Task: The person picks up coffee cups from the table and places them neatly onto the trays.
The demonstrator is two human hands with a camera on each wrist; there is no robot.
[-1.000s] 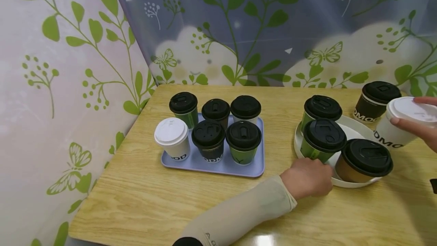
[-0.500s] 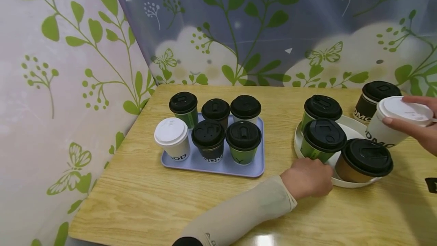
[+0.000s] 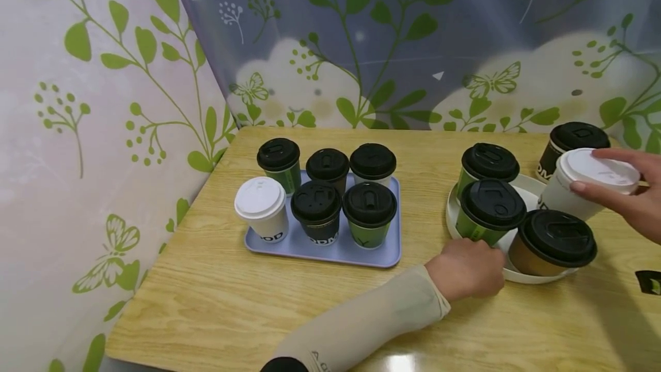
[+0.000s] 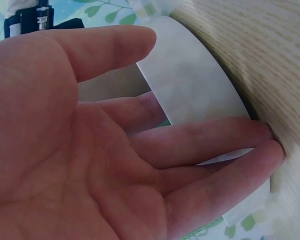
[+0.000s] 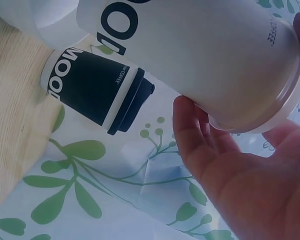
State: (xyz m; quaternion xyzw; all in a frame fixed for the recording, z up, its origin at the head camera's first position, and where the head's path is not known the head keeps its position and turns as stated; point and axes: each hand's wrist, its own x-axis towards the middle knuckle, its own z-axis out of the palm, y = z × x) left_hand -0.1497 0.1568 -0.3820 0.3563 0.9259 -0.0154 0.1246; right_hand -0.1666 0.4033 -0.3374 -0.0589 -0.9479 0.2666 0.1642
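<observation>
My right hand (image 3: pixel 632 191) grips a white paper coffee cup (image 3: pixel 570 197) around its white lid, thumb in front and fingers across the top. The cup leans over the right side of a round white tray (image 3: pixel 449 223). In the right wrist view the cup (image 5: pixel 205 55) shows large dark lettering. On that tray stand two green cups with black lids (image 3: pixel 493 205) and a wide brown cup (image 3: pixel 552 243). My left hand (image 3: pixel 467 268) holds the tray's near edge; in the left wrist view its index finger goes behind the tray wall (image 4: pixel 190 75), with other fingers outside.
A lilac rectangular tray (image 3: pixel 330 254) at the left carries several lidded cups, including a white-lidded one (image 3: pixel 260 208). Behind my right hand a black cup (image 3: pixel 575 142) stands on the wooden table (image 3: pixel 206 303). A leaf-patterned wall hanging (image 3: pixel 361 45) borders the table's back.
My right hand has moved left with the white cup, bringing it over the round tray's right side. My left hand stays at the tray's edge.
</observation>
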